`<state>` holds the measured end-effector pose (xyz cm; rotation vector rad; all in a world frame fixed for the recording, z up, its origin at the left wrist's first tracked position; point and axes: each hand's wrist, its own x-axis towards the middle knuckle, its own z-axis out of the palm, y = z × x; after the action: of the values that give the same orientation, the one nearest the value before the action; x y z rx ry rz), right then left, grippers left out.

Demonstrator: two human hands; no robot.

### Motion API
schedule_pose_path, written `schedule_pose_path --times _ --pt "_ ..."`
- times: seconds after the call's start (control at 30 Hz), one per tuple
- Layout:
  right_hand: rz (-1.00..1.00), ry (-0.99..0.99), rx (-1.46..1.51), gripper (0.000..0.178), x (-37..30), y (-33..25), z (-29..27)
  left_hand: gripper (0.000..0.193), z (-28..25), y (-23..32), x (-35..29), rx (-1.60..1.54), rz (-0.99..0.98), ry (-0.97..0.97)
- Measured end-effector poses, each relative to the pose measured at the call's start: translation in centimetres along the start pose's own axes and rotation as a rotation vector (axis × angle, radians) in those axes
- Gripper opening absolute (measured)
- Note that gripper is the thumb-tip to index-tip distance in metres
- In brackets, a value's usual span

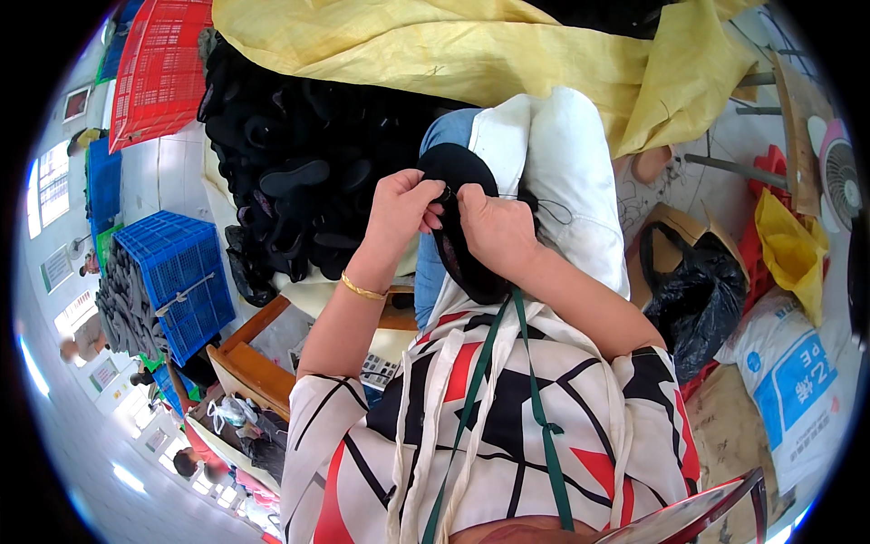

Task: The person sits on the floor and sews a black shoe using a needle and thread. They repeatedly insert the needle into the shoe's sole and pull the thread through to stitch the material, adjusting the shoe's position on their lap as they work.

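Note:
A black cloth shoe [460,165] lies lengthwise over my lap, on a white cloth [575,172] that covers my legs. My left hand [401,216] pinches the shoe's edge near its opening, thumb and forefinger together. Close beside it, my right hand [494,225] is closed on the shoe's upper. Whether a needle or thread sits between my fingertips is too small to tell. A thin dark thread [555,210] loops out past my right hand over the white cloth.
Left of my knees is a large heap of black shoes [294,177]. A yellow sheet [435,45] spans the far side. Blue crates [186,272] and a red crate [156,68] stand at left. At right are a black plastic bag [693,313], a white sack [788,381] and a fan [841,177].

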<state>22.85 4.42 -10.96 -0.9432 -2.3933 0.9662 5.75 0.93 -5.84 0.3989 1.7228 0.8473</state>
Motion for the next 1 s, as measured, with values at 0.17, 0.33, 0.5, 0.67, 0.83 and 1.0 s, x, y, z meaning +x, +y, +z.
schedule_pose_path --times 0.17,0.33,0.5,0.67,0.83,1.0 --pt "0.013 -0.134 -0.058 0.011 0.4 0.1 -1.1 0.013 -0.6 -0.2 0.3 -0.06 -0.01 -0.033" --pt "0.067 -0.221 0.014 0.012 1.2 0.3 -2.7 0.017 -0.5 0.1 0.4 -0.049 -0.016 -0.038" --pt "0.053 -0.199 0.071 0.011 1.4 0.3 -3.3 0.017 -0.5 -0.2 0.5 -0.047 0.005 -0.038" --pt "0.039 -0.142 -0.008 0.011 0.7 0.1 -1.8 0.013 -0.2 -0.1 0.6 -0.067 -0.028 -0.047" --pt "-0.019 -0.017 -0.041 0.009 0.2 -0.1 -0.6 0.011 -0.6 -0.5 0.7 -0.136 -0.069 -0.072" --pt "0.04 -0.014 0.0 0.01 0.4 -0.4 -0.5 0.01 -0.5 -0.5 0.7 -0.206 -0.091 -0.093"
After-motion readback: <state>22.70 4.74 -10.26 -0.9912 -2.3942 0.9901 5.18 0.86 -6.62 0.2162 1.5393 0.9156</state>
